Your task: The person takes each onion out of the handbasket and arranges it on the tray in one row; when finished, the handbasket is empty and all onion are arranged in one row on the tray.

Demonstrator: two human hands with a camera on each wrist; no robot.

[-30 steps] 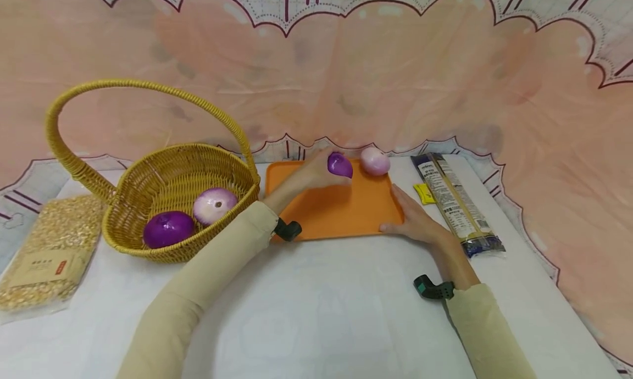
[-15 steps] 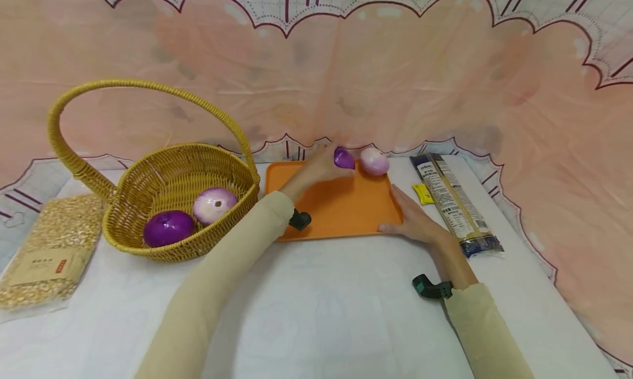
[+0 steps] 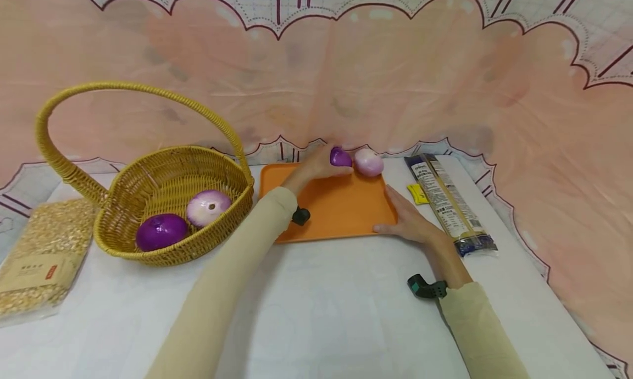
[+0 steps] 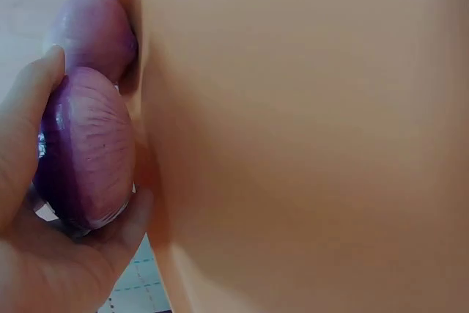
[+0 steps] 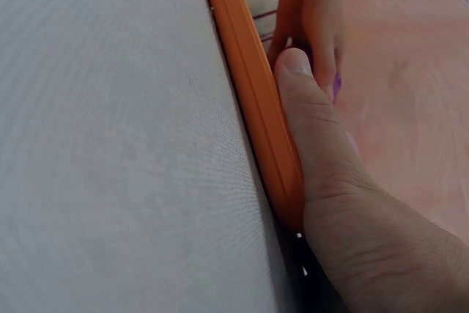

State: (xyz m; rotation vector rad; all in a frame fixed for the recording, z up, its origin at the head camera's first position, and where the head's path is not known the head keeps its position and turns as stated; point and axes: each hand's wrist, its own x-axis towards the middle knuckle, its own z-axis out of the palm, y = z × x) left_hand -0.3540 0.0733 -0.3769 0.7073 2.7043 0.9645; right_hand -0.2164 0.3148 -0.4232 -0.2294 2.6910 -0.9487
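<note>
Gripping the purple onion (image 4: 91, 152) between the fingers (image 4: 29, 100) and thumb of the left hand (image 3: 320, 163), at the far rim of the orange tray (image 3: 346, 219), just beside the pale onion (image 3: 368, 162). Possibly risking a slip, given so glossy, ribbed and rounded a skin; likewise risking bumping the pale onion and rolling it away over the rim. Resting the right hand (image 3: 410, 219), fingers loosely extended, against the near right corner; perhaps inviting a skid or tilt of that smooth, shallow rectangle through uneven pressure. Carrying, rightward on the white worktop (image 3: 321, 313), a small yellow sachet (image 3: 417, 194) and a long, shiny printed packet (image 3: 450, 203). Holding, leftward, a sleek dark onion (image 3: 161, 232) and a streaked onion (image 3: 209, 207) inside the oval, coarsely woven basket (image 3: 168, 162), beneath a tall wrapped handle (image 3: 123, 86), beside a flat, clear bag (image 3: 54, 230) of seemingly coarse grain.
</note>
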